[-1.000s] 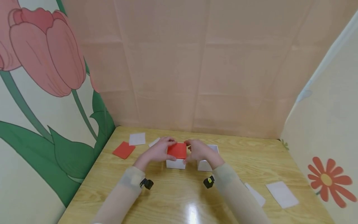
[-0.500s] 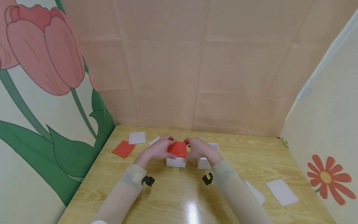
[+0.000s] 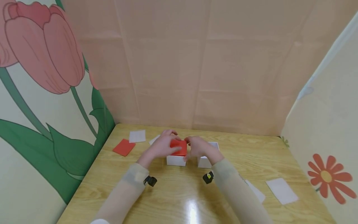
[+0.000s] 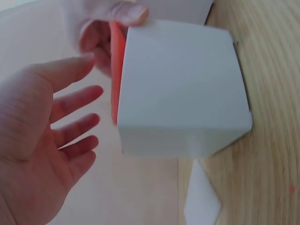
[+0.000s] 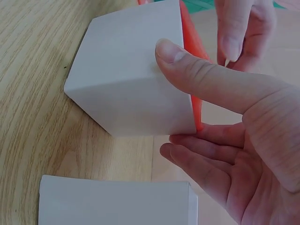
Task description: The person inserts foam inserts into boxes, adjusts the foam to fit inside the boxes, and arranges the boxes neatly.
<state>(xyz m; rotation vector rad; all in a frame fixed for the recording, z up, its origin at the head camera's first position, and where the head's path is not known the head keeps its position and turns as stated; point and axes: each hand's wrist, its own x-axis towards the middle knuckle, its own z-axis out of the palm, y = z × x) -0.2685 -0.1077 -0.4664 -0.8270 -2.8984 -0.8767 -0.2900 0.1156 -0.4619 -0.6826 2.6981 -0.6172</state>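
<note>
A small white box (image 3: 176, 161) stands on the table between both hands, with a red square piece (image 3: 182, 147) lying over its top. My left hand (image 3: 163, 146) hovers at the box's upper left. In the left wrist view its loosely bent fingers (image 4: 77, 101) are apart from the red piece and hold nothing. My right hand (image 3: 198, 147) grips the box's right side. The right wrist view has its thumb (image 5: 197, 72) against the white wall and the other fingers at the adjacent side by the rim. What is inside the box is hidden.
A second white box (image 3: 205, 162) with an open top stands just right, partly behind the right hand. A flat red square (image 3: 124, 147), a white square (image 3: 137, 136) and a white piece (image 3: 153, 139) lie left. Two white sheets (image 3: 282, 190) lie right.
My left hand has lifted off the left edge of the red piece and moved slightly up and right over it. The right hand stays at the box's right side.
</note>
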